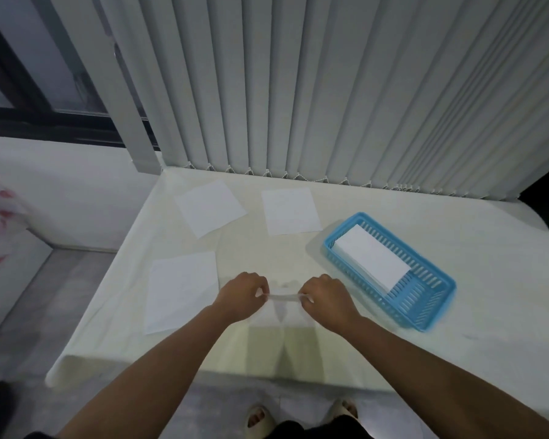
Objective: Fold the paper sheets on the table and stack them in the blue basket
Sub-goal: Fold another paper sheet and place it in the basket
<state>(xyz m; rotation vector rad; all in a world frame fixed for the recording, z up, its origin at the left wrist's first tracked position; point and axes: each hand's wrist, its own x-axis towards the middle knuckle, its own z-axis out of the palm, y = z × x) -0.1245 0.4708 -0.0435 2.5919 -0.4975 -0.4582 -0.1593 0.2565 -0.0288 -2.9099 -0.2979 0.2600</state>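
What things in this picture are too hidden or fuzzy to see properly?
Head view only:
- The held sheet: seen edge-on, ends covered by the left hand and right hand; fold state unclear.
- Folded paper in the blue basket: count of sheets unclear.
- Feet: cut off by the bottom edge.

The table [377,210] is covered with a smooth, matt, cream cloth. The sheets [181,289] are thin, matt white paper. The basket [431,315] is slightly glossy blue plastic with slotted walls, and holds folded paper [371,256]. The blinds [298,90] look like matt grey fabric strips.
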